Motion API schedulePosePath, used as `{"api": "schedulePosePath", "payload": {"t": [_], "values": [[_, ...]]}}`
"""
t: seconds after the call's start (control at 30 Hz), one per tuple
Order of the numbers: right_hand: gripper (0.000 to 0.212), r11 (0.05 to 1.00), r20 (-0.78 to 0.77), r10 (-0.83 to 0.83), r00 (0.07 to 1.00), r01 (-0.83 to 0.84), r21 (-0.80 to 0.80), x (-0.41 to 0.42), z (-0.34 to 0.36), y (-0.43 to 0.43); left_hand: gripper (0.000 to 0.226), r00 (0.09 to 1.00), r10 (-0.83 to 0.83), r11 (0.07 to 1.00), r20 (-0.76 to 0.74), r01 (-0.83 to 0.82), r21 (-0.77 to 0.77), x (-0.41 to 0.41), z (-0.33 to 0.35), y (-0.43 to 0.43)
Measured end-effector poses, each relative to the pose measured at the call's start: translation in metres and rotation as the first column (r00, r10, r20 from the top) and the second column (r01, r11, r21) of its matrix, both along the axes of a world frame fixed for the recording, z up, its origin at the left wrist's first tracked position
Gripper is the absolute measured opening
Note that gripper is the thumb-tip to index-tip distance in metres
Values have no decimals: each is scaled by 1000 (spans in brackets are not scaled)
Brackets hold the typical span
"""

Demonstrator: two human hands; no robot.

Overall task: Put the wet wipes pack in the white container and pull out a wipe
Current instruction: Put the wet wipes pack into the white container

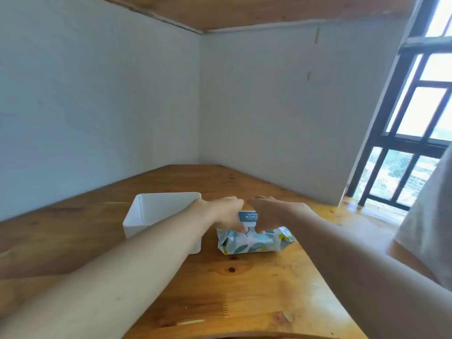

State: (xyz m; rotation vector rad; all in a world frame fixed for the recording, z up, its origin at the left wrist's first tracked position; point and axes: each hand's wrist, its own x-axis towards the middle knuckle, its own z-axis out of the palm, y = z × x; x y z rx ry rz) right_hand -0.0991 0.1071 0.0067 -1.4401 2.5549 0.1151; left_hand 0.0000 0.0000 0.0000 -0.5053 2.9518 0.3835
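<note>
A bare corner of pale walls closes in behind the wooden bench [244, 289], with a dark-framed window [415, 118] off to our right. On the bench lies the wet wipes pack [254, 242], leaf-printed, flat on its broad face, its long axis running left to right across our view. Just beside it on the left, close enough that we cannot tell whether they touch, sits the white container [137, 216], open-topped and with nothing visible inside, so the pack is not yet in it. Both arms reach forward at full stretch and meet over the pack. Our left hand [227, 214] and our right hand [269, 212] are curled down onto its top, fingers bent at either side of the dark label flap [248, 216], which appears raised between them. We judge both hands to be pinching or gripping the pack there, though the fingertips are partly hidden. The container lies to the left of the pack, on the left hand's side, its length roughly crosswise to the pack's. So the coming move looks to us like a short lift and carry leftward, probably with a turn to fit.
</note>
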Motion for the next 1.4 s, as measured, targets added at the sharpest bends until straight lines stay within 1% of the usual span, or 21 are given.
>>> {"api": "schedulePosePath", "payload": {"t": [0.07,0.13,0.2,0.27,0.43,0.6,0.7,0.8,1.0,1.07,1.13,1.2,1.3,1.4], "values": [[59,999,-2,-14,1000,14,32,-1,-1,0,72,999,2,1000,34,-2,-16,-7,-3,0],[47,998,4,-11,1000,10,67,-4,-4,0,60,999,-3,1000,51,5,-29,-13,-9,-1],[38,998,16,-8,1000,7,61,-6,-8,1,48,998,-23,999,64,25,-30,-18,-13,0],[35,999,-11,0,1000,0,39,-8,-11,1,44,998,-41,999,52,42,-21,-20,-13,0],[42,998,-69,-14,998,18,57,-7,-16,0,51,999,-35,998,20,34,51,-20,-16,-4],[46,1000,-205,0,979,0,4,-1,-13,-2,46,997,-61,993,-41,64,101,-19,-10,-2],[46,1000,-256,-10,967,9,-4,0,-2,-4,42,995,-71,990,-70,79,116,-18,-1,-5],[44,999,-291,-22,957,13,-34,0,16,-7,43,991,-64,985,-115,81,154,-15,13,-8],[40,984,-312,-72,947,16,-180,5,58,-13,62,957,-22,974,-291,86,209,-6,49,-18],[38,970,-314,-86,946,8,-243,9,71,-17,65,936,-19,979,-351,89,185,-1,59,-19],[34,958,-308,-91,947,-1,-287,14,81,-23,63,911,-23,987,-411,85,133,6,69,-23],[33,945,-297,-93,950,-10,-326,20,87,-31,60,894,-14,991,-447,73,114,14,77,-31],[45,928,-259,-94,961,-9,-373,33,89,-46,56,890,-13,993,-456,66,100,31,85,-45],[44,922,-243,-65,968,-34,-386,49,87,-62,54,891,1,992,-453,55,111,53,88,-57]]}}
